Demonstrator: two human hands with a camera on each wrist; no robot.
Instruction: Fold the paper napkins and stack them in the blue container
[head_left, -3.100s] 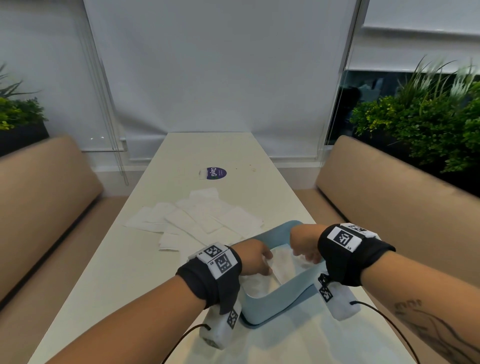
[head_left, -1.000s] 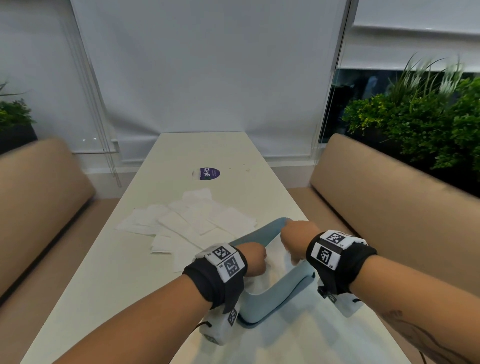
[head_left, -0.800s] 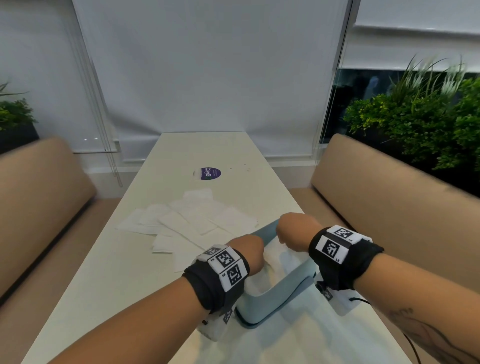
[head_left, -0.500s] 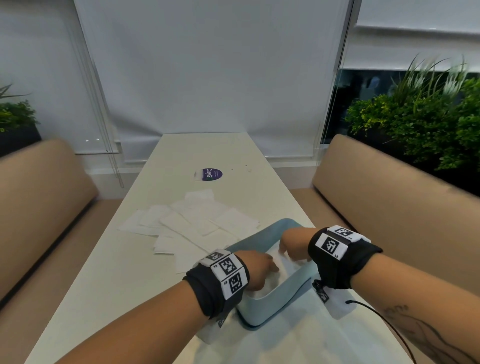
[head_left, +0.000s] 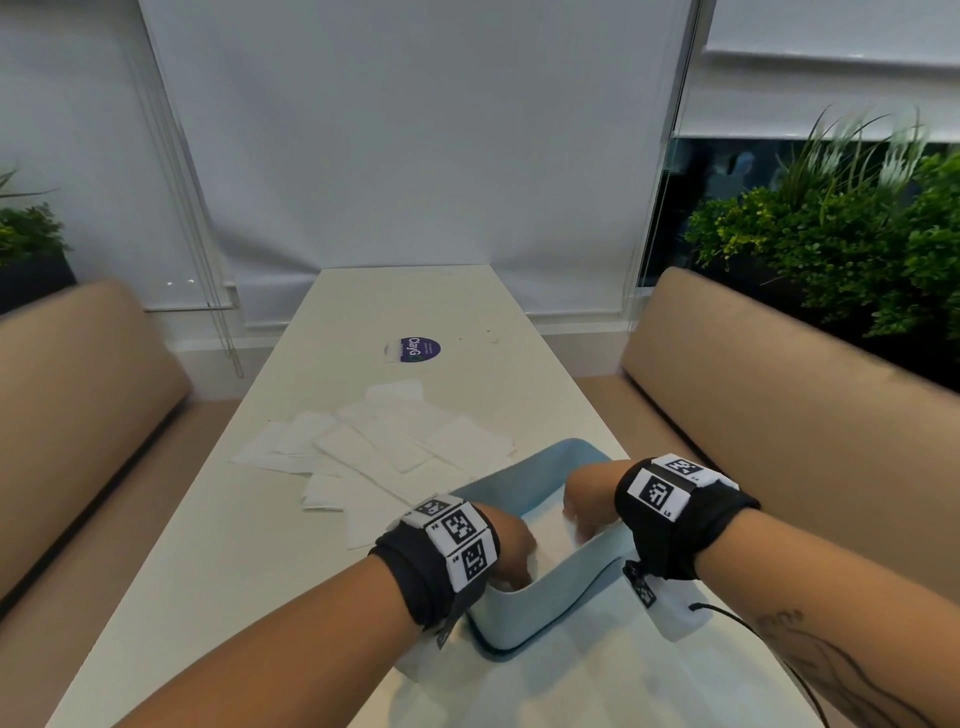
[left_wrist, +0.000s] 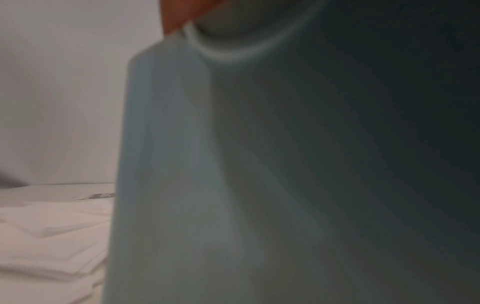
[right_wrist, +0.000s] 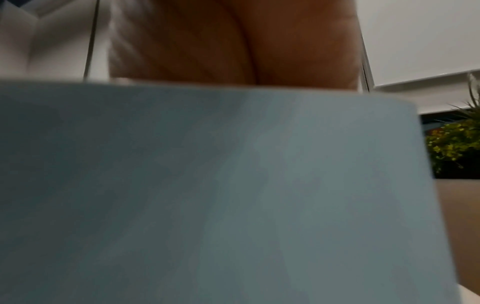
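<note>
The blue container sits on the near right part of the cream table, and both hands are down inside it. The left hand reaches over the near-left corner of the rim. Its fingers dip below the wall and are hidden, so I cannot tell whether they pinch anything or merely press. The right hand comes in from the right side, knuckles up and fingers pointing down onto the white napkin lying in the container. Its grip is equally unreadable (the fingertips are lost against the paper). Both wrist views are blurred and almost filled by the container's pale blue wall, with only a strip of hand above the rim, so they show no fingers either. Just beyond the container's far-left side, a spread of loose napkins lies flat and overlapping across the middle of the table; the left wrist view catches some of their edges low at its left. Farther up the table, well apart from them, is a round purple sticker. Each wrist wears a black band with black-and-white square markers. Tan padded benches flank the table, leafy plants stand behind the right one, and a white roller blind covers the window ahead.
</note>
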